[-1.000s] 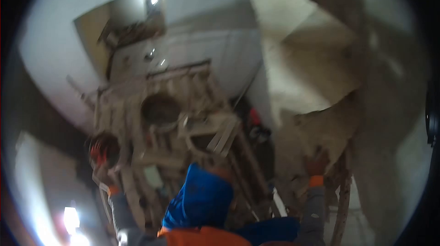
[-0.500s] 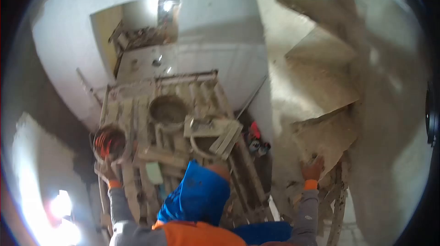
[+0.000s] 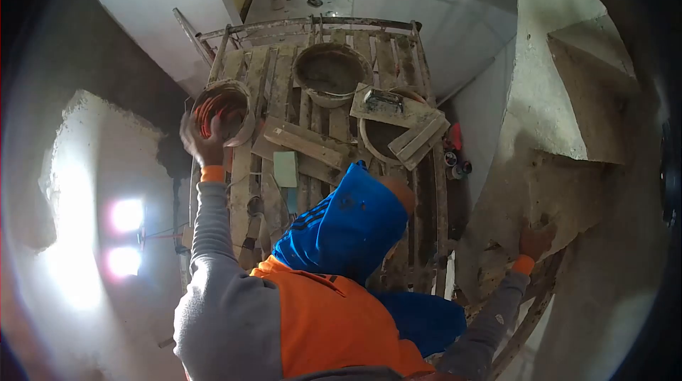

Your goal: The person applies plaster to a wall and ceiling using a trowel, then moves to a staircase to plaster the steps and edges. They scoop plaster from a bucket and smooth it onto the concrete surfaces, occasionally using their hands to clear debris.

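Note:
My left hand (image 3: 202, 141) is at the near left rim of a mortar-stained bucket (image 3: 245, 131), fingers apart and the thumb over the rim. Inside that bucket is a ribbed orange thing (image 3: 217, 107), partly behind the thumb. Off to the right, my right hand (image 3: 536, 241) rests against the rough lower edge of a concrete stair underside (image 3: 568, 193), beside a small dark hole. Shadow dims its fingers, which seem laid along the concrete.
A larger bucket (image 3: 332, 93) of grey material stands on the wooden plank platform (image 3: 263, 75). Boards with a trowel-like tool (image 3: 383, 100) lie across another bucket (image 3: 376, 136). A pale green block (image 3: 285, 169) sits near my blue-clad knee (image 3: 341, 225). Bright lamps (image 3: 126, 239) glow at left.
My view has tilted downward, so the platform shows higher and more fully. My left hand has shifted from below the bucket to its left rim. My right hand stays at the stair edge.

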Demonstrator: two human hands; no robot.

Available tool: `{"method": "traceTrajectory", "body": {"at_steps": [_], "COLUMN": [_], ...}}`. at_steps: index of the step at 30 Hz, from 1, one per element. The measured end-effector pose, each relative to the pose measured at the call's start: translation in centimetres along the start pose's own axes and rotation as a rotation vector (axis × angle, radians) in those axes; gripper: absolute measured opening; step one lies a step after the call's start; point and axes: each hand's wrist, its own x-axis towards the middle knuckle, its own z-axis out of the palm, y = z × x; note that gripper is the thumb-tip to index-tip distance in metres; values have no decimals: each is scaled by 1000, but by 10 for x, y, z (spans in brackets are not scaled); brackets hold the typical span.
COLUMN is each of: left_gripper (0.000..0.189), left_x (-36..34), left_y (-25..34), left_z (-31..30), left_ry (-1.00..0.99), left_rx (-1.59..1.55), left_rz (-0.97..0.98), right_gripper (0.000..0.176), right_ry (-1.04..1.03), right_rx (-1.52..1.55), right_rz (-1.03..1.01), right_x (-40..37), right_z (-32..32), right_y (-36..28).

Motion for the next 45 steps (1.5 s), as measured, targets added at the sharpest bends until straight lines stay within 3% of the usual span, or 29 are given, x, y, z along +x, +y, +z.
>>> {"method": "traceTrajectory", "body": {"at_steps": [1,3,4,5,7,10,13,16,19,22,25,28,30,32,34,37,39,41,43,45], "left_gripper": [42,36,36,37,46,57,55,56,54,45,34,26,26,26,31,35,30,31,34,32], "left_x": [7,2,-2,-12,-37,-69,-64,-49,-45,-29,1,9,0,11,20,25,30,33,61,68], "left_y": [15,60,93,108,133,162,172,178,169,167,160,123,56,54,77,55,46,60,89,105], "left_z": [15,59,73,106,174,227,248,246,256,265,276,312,359,363,329,367,393,380,304,274], "left_ry": [-93,-457,-533,-764,-914,-1192,-1378,-1363,-1324,-1300,-1394,-945,-839,-757,-713,-780,-620,-612,-735,-741], "left_rx": [-112,-340,-433,-391,-419,-91,0,85,-63,-285,-714,-621,-504,-431,-390,-10,-277,-564,-879,-878], "left_rz": [87,-93,11,29,242,378,258,321,383,269,-474,-444,-441,-371,-233,150,-282,-670,-1024,-978], "right_gripper": [96,96,96,97,99,101,103,104,102,101,100,99,98,98,98,97,97,97,97,97], "right_ry": [9,-22,-36,-10,44,1,-15,-55,-30,-35,-62,-81,-45,-40,-83,-96,-98,-100,-89,-79], "right_rx": [23,-35,-63,-62,-63,-20,-4,-50,-6,-57,1,-94,-59,-39,-36,38,26,7,-12,-21], "right_rz": [-2,-10,-12,-21,-29,2,-21,27,-18,-4,-6,13,-15,-21,0,-1,2,14,25,19], "right_x": [0,4,6,6,3,-3,1,2,2,4,0,3,3,6,2,1,-4,-6,-8,-6], "right_z": [1,1,2,3,6,-9,-4,0,0,8,-5,-1,11,10,3,-1,-16,-27,-28,-18], "right_y": [0,2,2,1,1,-9,-2,-1,0,5,-4,-1,5,6,1,0,-12,-17,-21,-16]}}
